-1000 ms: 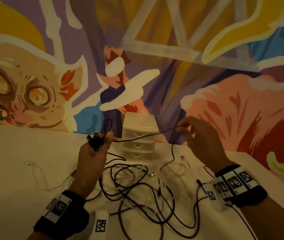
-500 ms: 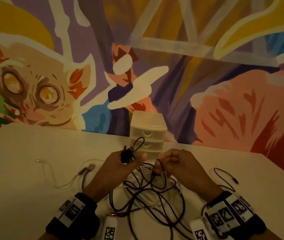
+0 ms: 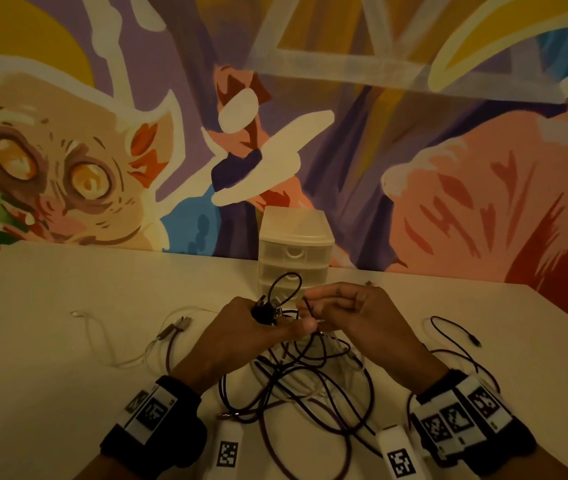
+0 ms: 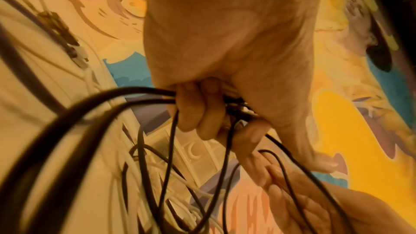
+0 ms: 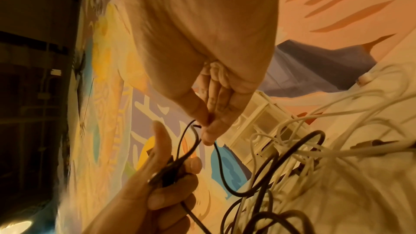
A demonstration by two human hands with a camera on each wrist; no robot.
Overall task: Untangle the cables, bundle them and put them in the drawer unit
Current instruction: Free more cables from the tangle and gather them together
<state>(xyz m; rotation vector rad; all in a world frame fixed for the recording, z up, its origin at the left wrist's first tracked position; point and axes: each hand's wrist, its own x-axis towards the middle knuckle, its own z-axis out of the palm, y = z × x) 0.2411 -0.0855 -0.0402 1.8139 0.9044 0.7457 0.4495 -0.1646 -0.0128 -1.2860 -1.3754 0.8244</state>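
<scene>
My left hand point(image 3: 258, 323) grips the plug ends and a few loops of a black cable point(image 3: 284, 289), fingers curled round them point(image 4: 198, 111). My right hand point(image 3: 331, 306) is close beside it and pinches a strand of the same black cable point(image 5: 216, 150) between thumb and fingers point(image 5: 209, 125). Below both hands a tangle of dark and white cables point(image 3: 303, 382) lies on the white table point(image 3: 50, 358). The small white drawer unit point(image 3: 294, 251) stands just behind the hands against the wall, its drawers closed.
A white cable and a dark plug point(image 3: 178, 325) trail over the table to the left. Another thin dark cable point(image 3: 455, 334) loops to the right. A painted mural wall point(image 3: 449, 150) rises right behind the table. White tagged markers point(image 3: 227, 452) lie near my wrists.
My right hand has come in from the far right to meet the left hand. Both hands have sunk lower in front of the drawer unit, and a small loop now stands above the left hand.
</scene>
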